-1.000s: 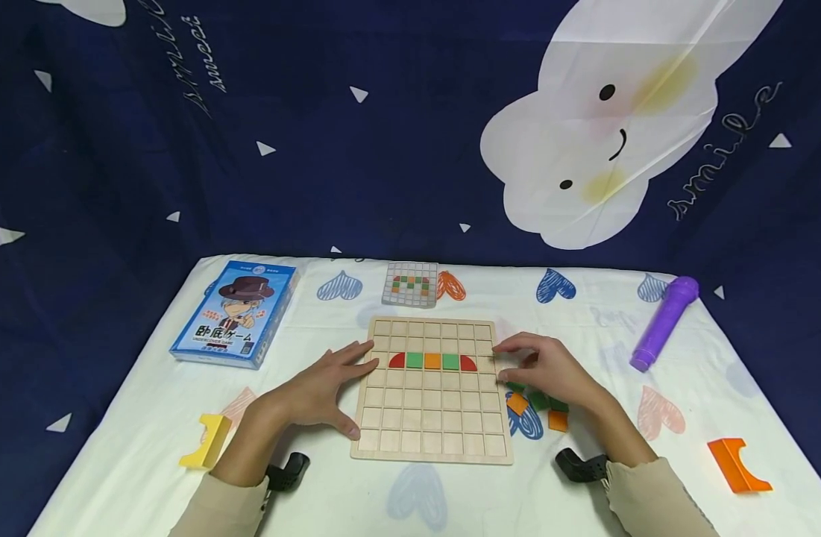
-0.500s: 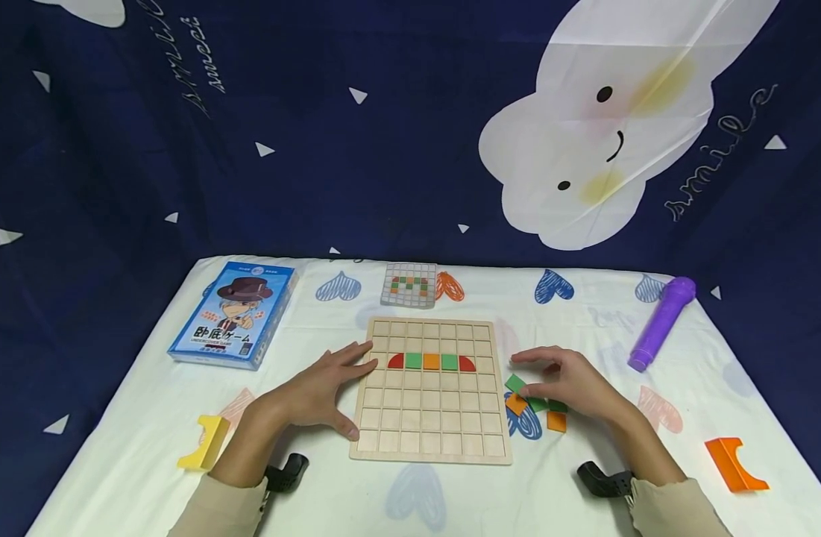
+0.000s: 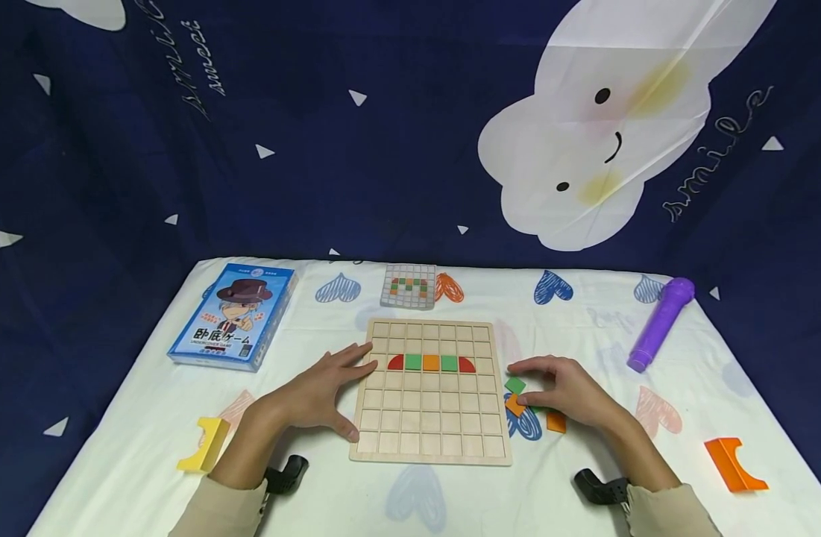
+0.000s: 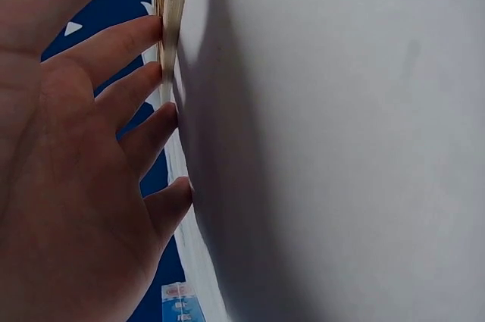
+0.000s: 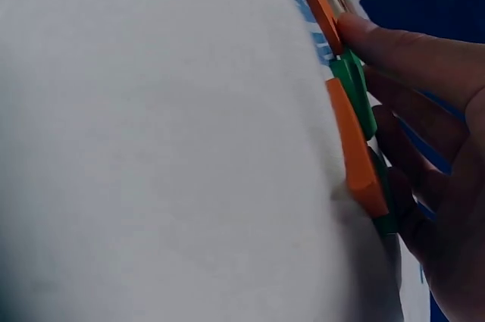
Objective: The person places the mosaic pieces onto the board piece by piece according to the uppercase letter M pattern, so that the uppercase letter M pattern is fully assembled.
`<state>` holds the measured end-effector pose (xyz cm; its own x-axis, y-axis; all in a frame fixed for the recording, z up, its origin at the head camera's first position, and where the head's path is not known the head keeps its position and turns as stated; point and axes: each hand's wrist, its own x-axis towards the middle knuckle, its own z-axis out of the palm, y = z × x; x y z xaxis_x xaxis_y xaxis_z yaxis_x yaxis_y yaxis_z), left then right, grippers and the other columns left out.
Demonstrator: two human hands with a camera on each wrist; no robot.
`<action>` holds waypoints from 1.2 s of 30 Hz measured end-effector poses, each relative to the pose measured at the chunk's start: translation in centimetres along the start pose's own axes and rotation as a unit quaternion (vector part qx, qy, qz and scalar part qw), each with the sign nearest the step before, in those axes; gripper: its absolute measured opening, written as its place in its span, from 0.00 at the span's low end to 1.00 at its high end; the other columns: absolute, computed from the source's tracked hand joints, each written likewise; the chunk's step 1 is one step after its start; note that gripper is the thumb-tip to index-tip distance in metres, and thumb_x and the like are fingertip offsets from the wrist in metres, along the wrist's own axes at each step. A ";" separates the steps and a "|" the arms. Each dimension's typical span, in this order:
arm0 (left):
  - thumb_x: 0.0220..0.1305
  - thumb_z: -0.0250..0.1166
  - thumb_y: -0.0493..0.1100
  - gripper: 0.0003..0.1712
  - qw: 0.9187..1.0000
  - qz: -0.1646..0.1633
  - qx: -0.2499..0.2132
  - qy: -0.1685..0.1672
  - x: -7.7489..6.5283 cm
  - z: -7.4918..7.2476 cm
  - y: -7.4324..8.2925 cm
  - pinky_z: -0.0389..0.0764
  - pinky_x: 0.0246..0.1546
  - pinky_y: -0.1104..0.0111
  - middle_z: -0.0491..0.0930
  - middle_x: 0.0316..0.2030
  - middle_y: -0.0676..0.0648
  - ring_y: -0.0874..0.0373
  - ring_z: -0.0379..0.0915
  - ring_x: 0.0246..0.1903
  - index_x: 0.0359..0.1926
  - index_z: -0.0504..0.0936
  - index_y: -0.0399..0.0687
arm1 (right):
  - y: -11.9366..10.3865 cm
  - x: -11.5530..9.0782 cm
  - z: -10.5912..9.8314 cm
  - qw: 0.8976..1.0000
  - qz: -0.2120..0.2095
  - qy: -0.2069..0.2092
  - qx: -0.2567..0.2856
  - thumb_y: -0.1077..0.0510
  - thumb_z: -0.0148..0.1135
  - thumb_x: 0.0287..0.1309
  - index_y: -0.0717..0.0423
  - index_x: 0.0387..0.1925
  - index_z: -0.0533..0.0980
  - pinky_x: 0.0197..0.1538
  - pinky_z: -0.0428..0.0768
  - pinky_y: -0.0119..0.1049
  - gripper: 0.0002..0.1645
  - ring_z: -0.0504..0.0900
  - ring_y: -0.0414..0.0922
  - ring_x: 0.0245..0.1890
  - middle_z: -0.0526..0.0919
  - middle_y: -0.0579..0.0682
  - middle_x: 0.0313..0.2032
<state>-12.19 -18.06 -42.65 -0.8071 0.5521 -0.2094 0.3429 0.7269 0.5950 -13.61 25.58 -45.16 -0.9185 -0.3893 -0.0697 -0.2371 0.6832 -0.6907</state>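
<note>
A square wooden grid board [image 3: 432, 451] lies on the table. One row of it holds a red quarter-round piece [image 3: 397, 362] at each end, with two green squares [image 3: 413, 362] and an orange square [image 3: 431, 362] between. My left hand [image 3: 316, 391] rests along the board's left edge, fingers spread and thumb near the lower corner. To the right of the board, my right hand [image 3: 571, 388] hovers low over loose tiles. Its thumb touches an orange tile [image 3: 515, 405], and the index finger reaches past a green tile [image 3: 515, 385]. Another orange tile [image 3: 556, 422] shows under the palm, green ones partly hidden.
Behind the board lies a small pattern card [image 3: 409, 286]. A blue game box [image 3: 233, 315] stands at back left, a purple microphone-shaped stick [image 3: 661, 324] at back right. A yellow arch block [image 3: 205, 444] and an orange arch block [image 3: 735, 465] lie at the two sides.
My right hand has left the board's right edge and moved right to the loose tiles, its thumb now at an orange one. My left hand has stayed at the board.
</note>
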 end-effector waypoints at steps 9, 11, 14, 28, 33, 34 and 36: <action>0.34 0.85 0.61 0.67 1.000 0.001 -0.001 0.000 0.1 0.1 -0.2 0.47 0.78 0.33 0.50 0.82 0.42 0.36 0.42 0.81 0.75 0.67 0.42 | 0.0 0.0 -0.1 1.000 -0.010 -0.012 0.019 0.51 0.78 0.52 0.43 0.52 0.85 0.56 0.76 0.26 0.24 0.80 0.35 0.45 0.89 0.41 0.46; 0.34 0.85 0.61 0.67 1.000 0.001 -0.001 0.000 0.1 0.1 -0.2 0.46 0.78 0.33 0.50 0.82 0.42 0.36 0.42 0.81 0.75 0.66 0.42 | 0.0 0.0 -0.1 1.000 -0.014 -0.010 0.023 0.52 0.78 0.52 0.43 0.51 0.85 0.55 0.76 0.26 0.23 0.80 0.35 0.43 0.88 0.41 0.45; 0.34 0.85 0.61 0.67 1.000 0.001 0.000 0.000 0.2 0.1 -0.2 0.46 0.78 0.33 0.50 0.82 0.42 0.36 0.42 0.81 0.75 0.66 0.43 | 0.0 0.0 -0.1 0.999 -0.021 -0.009 0.030 0.53 0.78 0.52 0.43 0.50 0.86 0.54 0.76 0.26 0.21 0.80 0.35 0.42 0.88 0.41 0.45; 0.34 0.86 0.59 0.66 1.000 -0.004 -0.003 0.000 0.1 0.2 -0.3 0.46 0.78 0.34 0.51 0.82 0.43 0.37 0.42 0.81 0.75 0.67 0.43 | -0.1 0.0 -0.1 0.999 -0.020 -0.010 0.025 0.55 0.77 0.52 0.44 0.48 0.86 0.53 0.76 0.26 0.19 0.79 0.34 0.41 0.87 0.41 0.41; 0.34 0.85 0.60 0.67 1.000 -0.002 0.003 0.001 0.1 0.2 -0.3 0.47 0.78 0.34 0.51 0.82 0.42 0.37 0.43 0.81 0.75 0.66 0.43 | 0.0 0.0 0.0 0.999 -0.023 -0.002 0.034 0.54 0.77 0.52 0.43 0.47 0.86 0.54 0.75 0.25 0.18 0.79 0.34 0.42 0.87 0.41 0.43; 0.34 0.85 0.60 0.67 1.000 -0.002 0.003 0.001 0.1 0.2 -0.4 0.47 0.78 0.34 0.51 0.82 0.42 0.37 0.43 0.81 0.75 0.66 0.43 | 0.0 0.0 0.0 0.999 -0.023 -0.001 0.035 0.54 0.77 0.52 0.43 0.47 0.86 0.54 0.75 0.24 0.18 0.79 0.35 0.42 0.87 0.41 0.43; 0.34 0.85 0.60 0.67 1.000 -0.003 0.002 0.001 0.1 0.2 -0.3 0.47 0.78 0.34 0.51 0.82 0.42 0.37 0.43 0.81 0.75 0.67 0.43 | 0.0 0.0 0.1 0.999 -0.022 0.001 0.035 0.54 0.78 0.52 0.42 0.46 0.86 0.54 0.75 0.24 0.18 0.79 0.35 0.42 0.86 0.41 0.44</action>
<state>-12.28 -18.17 -43.03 -0.8095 0.5478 -0.2111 0.3405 0.7310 0.5913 -13.56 25.54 -45.19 -0.9086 -0.4162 -0.0361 -0.2550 0.6210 -0.7412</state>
